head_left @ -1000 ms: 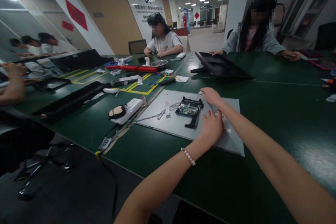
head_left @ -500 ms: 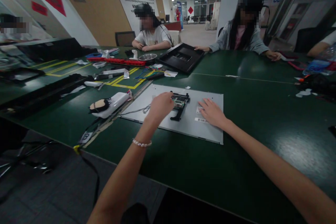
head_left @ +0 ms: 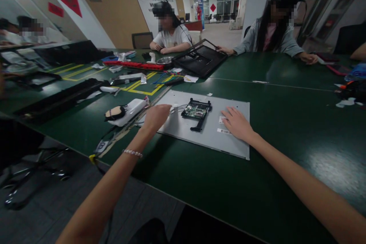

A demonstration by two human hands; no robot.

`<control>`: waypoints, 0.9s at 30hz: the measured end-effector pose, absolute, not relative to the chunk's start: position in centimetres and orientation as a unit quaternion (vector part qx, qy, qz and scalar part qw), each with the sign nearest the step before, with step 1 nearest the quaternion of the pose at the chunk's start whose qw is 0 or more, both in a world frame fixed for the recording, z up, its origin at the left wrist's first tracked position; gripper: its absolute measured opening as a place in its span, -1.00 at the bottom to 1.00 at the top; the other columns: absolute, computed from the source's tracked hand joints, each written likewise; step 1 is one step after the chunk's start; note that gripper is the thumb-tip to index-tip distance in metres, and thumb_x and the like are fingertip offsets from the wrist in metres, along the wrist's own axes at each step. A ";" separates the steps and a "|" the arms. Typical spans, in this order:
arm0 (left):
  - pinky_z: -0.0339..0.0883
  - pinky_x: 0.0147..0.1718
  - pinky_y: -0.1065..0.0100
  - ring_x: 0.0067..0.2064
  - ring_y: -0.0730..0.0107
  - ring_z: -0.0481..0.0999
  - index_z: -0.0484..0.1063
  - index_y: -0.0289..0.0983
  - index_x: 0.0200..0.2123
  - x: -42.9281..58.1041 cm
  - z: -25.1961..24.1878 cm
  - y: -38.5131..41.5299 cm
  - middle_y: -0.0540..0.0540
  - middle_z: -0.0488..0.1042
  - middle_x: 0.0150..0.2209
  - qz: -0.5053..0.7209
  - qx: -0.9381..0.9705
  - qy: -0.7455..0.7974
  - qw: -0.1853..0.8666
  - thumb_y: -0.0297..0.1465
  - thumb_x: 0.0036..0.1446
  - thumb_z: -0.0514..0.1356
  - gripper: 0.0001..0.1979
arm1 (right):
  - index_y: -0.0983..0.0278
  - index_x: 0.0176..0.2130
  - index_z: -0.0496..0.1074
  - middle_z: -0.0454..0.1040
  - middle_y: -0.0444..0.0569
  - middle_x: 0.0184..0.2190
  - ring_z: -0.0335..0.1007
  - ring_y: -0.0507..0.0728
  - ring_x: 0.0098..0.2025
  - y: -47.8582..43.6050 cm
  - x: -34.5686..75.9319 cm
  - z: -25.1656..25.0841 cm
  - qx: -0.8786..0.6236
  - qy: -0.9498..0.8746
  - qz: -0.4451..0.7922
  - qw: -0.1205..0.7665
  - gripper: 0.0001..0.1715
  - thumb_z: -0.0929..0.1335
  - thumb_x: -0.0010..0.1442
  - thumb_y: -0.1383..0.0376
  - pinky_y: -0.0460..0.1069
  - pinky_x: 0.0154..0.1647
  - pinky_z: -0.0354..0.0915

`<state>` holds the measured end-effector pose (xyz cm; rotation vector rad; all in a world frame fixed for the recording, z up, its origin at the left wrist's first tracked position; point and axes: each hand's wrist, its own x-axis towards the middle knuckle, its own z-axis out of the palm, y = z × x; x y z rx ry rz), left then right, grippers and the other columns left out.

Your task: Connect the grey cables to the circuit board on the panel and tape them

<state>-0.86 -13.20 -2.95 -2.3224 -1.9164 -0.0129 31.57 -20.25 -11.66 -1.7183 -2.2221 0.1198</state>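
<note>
Hands working apart: the left hand (head_left: 158,117) is bunching over one side of the grey panel (head_left: 215,120), the right hand (head_left: 238,124) is lying spread on the other.
And here the left forearm is reaching up from the lower left, beaded bracelet (head_left: 132,153) circling the wrist, fingers curling inward beside the grey cables (head_left: 177,109); whether they're pinching anything, I cannot tell. Over on the right, the arm is stretching in low, palm facing down, fingers fanning out and gripping nothing, fingertips resting by the white labels (head_left: 223,131). Between them the green circuit board (head_left: 195,113) is sitting in its black bracket (head_left: 198,125) on the panel, which is lying flat on the green bench (head_left: 177,167).
</note>
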 end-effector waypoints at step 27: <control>0.31 -0.04 0.34 0.03 0.15 0.47 0.41 -0.41 0.10 2.6 -1.6 -0.4 -0.30 0.46 0.09 0.039 -0.721 -0.692 0.014 -0.45 0.11 0.09 -0.53 | 0.32 0.31 0.17 0.05 0.17 0.37 -0.15 0.32 0.40 -20.3 31.6 -11.4 -0.597 -0.784 0.060 0.160 -0.38 0.08 0.39 0.13 0.21 0.36 -0.09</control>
